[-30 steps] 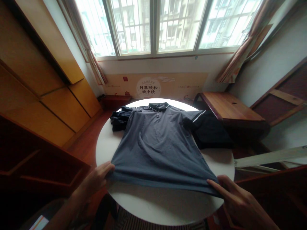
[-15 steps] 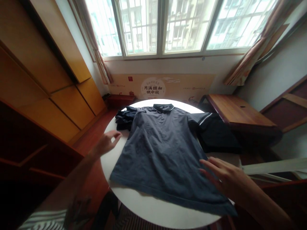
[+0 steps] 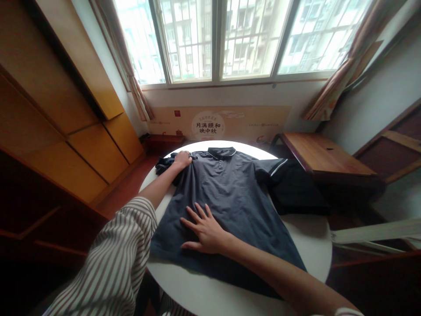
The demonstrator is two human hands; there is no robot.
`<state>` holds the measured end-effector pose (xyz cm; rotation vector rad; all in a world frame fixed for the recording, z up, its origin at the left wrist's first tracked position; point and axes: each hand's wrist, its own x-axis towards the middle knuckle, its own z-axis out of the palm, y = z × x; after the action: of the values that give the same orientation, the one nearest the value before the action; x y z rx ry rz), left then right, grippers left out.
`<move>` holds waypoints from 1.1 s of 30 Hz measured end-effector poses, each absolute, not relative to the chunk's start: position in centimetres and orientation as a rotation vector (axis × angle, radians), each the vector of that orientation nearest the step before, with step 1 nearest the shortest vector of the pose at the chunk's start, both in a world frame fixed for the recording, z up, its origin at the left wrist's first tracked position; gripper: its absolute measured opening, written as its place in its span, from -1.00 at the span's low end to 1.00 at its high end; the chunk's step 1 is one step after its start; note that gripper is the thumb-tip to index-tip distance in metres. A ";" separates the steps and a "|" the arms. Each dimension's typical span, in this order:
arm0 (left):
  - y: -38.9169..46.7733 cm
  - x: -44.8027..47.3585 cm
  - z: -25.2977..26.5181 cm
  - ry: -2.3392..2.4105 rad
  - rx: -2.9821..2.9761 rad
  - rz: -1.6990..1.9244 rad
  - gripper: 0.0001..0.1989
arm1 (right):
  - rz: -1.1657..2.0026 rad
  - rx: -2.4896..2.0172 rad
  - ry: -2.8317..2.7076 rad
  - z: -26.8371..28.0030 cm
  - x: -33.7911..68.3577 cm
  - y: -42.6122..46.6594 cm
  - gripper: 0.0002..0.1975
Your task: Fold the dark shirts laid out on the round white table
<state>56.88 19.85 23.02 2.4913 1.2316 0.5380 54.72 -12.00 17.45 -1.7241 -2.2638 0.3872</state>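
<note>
A dark grey polo shirt (image 3: pixel 230 193) with white trim lies face up on a round white table (image 3: pixel 305 232), collar toward the window. My left hand (image 3: pixel 183 159) is stretched to the far left shoulder of the shirt and grips the fabric by the crumpled left sleeve. My right hand (image 3: pixel 203 228) lies flat on the lower left part of the shirt, fingers spread, pressing it down. The right sleeve (image 3: pixel 271 166) lies spread toward the table's right edge.
Dark clothing (image 3: pixel 296 191) sits at the table's right edge. A low wooden table (image 3: pixel 322 156) stands to the right, wooden cabinets (image 3: pixel 66 131) to the left. A printed cardboard panel (image 3: pixel 217 123) leans under the window.
Both hands left the shirt's hem. The left hand reached forward to the left shoulder and took hold of it. The right hand crossed over and settled flat on the lower left of the shirt.
</note>
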 end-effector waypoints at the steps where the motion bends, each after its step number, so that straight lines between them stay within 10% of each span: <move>1: 20.3 56.8 22.7 1.265 2.428 0.601 -0.81 | 0.406 -1.692 -2.258 17.5 54.4 -12.7 -0.10; 8: 23.5 55.0 21.6 1.498 1.764 1.018 -0.88 | 0.360 -1.605 -2.294 17.8 52.4 -14.8 -0.08; 15: 24.7 54.3 20.5 1.369 1.341 1.055 -0.83 | -0.101 -1.403 -2.516 16.5 49.7 -15.2 -0.81; 33: 26.6 51.6 22.5 1.506 1.794 0.868 -0.87 | 0.018 -1.182 -2.585 19.3 48.8 -18.5 -0.84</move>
<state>51.60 26.57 22.48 1.7937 1.5059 0.8681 48.79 -18.49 19.32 -1.1819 -2.5848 0.0176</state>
